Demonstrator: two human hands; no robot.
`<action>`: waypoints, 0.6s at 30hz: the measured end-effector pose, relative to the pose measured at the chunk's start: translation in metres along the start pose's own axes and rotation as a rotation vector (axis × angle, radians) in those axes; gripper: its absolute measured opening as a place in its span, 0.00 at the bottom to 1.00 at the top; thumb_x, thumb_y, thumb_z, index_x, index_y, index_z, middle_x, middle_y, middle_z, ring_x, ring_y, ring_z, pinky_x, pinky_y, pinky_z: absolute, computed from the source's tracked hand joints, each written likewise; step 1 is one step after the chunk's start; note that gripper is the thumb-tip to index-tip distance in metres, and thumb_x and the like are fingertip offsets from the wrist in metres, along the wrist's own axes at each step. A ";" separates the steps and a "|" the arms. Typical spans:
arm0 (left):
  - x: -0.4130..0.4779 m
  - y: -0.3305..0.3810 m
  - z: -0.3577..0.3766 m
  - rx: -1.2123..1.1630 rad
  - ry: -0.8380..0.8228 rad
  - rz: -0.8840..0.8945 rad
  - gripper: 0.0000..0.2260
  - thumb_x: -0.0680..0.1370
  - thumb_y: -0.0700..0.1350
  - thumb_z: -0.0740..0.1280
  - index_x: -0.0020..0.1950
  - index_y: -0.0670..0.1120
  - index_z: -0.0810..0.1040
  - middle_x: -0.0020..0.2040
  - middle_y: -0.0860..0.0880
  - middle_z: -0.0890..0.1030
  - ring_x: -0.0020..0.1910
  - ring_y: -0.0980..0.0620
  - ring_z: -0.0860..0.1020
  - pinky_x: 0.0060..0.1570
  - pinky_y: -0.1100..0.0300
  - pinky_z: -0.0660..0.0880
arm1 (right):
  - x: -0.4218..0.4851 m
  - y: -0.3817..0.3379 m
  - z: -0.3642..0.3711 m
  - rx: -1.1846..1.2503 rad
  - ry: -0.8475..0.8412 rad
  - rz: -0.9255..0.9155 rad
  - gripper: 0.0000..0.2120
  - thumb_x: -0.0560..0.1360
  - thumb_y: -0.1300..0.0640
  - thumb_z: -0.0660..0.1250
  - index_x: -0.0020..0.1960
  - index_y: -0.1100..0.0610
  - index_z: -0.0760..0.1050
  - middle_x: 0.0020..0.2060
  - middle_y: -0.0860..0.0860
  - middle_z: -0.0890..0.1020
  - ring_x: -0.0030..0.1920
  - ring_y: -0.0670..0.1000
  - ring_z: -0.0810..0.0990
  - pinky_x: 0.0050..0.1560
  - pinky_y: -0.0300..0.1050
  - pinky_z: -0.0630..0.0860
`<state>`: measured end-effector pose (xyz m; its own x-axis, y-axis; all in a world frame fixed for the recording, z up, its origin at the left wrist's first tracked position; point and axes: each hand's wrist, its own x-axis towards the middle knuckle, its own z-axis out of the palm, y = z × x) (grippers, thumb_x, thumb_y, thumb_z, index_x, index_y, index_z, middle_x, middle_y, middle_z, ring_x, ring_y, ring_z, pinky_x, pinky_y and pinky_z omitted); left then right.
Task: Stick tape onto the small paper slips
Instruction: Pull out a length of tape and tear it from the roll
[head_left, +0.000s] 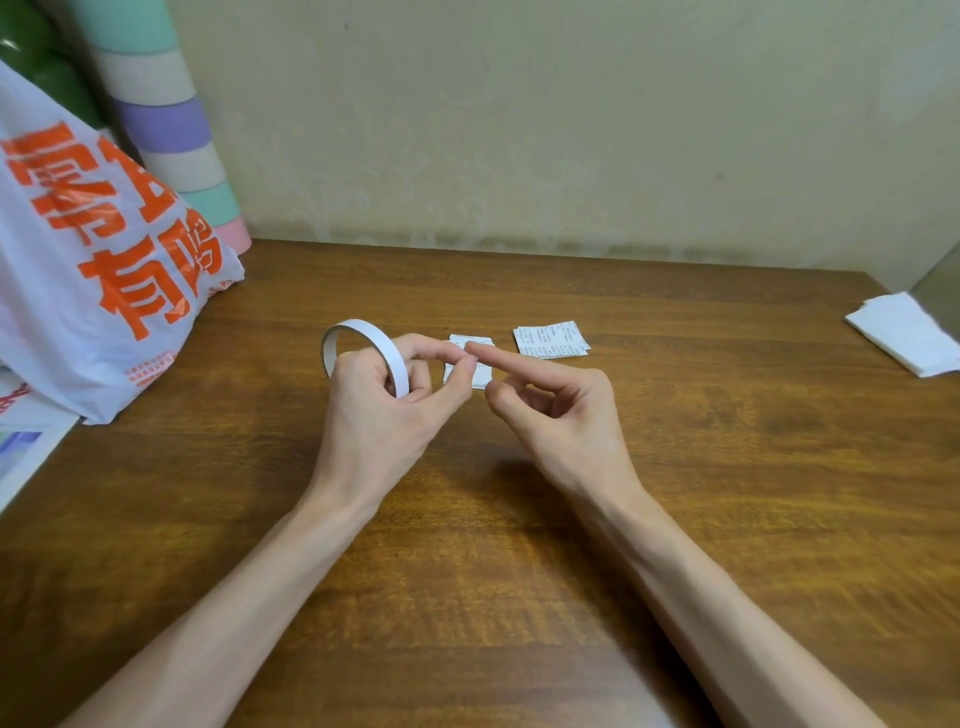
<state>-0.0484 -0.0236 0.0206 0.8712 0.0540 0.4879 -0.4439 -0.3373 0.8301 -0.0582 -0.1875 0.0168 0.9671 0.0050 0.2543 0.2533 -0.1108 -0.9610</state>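
Wooden table (727, 441), paper slips (551, 340), plastic bag (93, 270)

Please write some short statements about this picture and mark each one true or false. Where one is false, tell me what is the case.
1. The left hand holds the tape roll. True.
2. The tape roll lies flat on the table. False: it stands on edge in the left hand's fingers.
3. A small stack of printed slips lies on the table beyond the right hand. True.
4. The plastic bag has blue print. False: its print is orange.
5. The right hand grips scissors. False: no scissors are visible; its index finger points toward the left fingertips.
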 end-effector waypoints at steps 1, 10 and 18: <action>0.000 0.000 0.000 -0.001 0.000 -0.003 0.04 0.78 0.42 0.76 0.43 0.46 0.85 0.25 0.51 0.64 0.24 0.56 0.62 0.32 0.73 0.66 | 0.000 0.000 0.000 -0.003 -0.001 -0.003 0.19 0.78 0.69 0.68 0.59 0.49 0.87 0.28 0.46 0.67 0.32 0.48 0.59 0.33 0.37 0.60; 0.001 -0.002 0.000 -0.044 0.000 -0.020 0.04 0.78 0.44 0.76 0.43 0.47 0.85 0.25 0.51 0.65 0.24 0.56 0.63 0.31 0.70 0.66 | 0.000 0.000 0.001 -0.044 -0.008 -0.027 0.21 0.78 0.69 0.68 0.60 0.48 0.87 0.28 0.46 0.67 0.31 0.48 0.60 0.32 0.36 0.62; 0.002 -0.004 0.000 -0.033 -0.010 -0.034 0.05 0.78 0.42 0.75 0.43 0.47 0.84 0.25 0.45 0.64 0.24 0.55 0.62 0.30 0.67 0.66 | -0.001 0.000 0.002 -0.071 -0.010 -0.061 0.22 0.77 0.71 0.67 0.61 0.49 0.87 0.28 0.45 0.66 0.31 0.46 0.59 0.33 0.35 0.61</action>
<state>-0.0452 -0.0218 0.0180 0.8881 0.0550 0.4564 -0.4206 -0.3038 0.8549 -0.0587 -0.1855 0.0164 0.9503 0.0239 0.3104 0.3095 -0.1806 -0.9336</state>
